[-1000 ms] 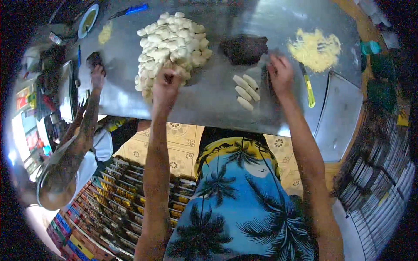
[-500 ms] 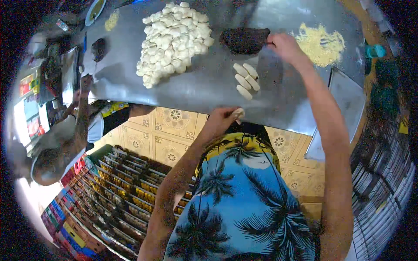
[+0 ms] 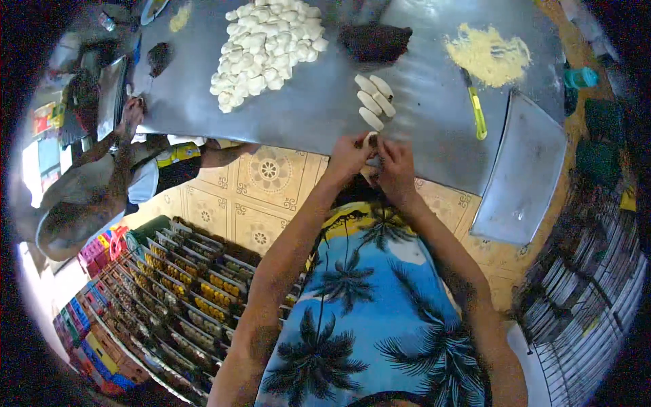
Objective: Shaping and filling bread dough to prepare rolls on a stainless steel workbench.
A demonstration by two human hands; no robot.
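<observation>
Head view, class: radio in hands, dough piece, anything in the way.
Left hand holding pale dough piece; right hand beside it. Piece at near edge of table. Five pale rolls just beyond; nothing visibly blocking the hands.

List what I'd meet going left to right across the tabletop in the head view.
Small dark lump → yellow smear → heap of white dough pieces → larger dark mass → yellow powder patch.

Room lies between the dough rolls [image 3: 371, 110] and knife [image 3: 477, 112]; a dark mound [image 3: 375, 44] obstructs beyond.
</observation>
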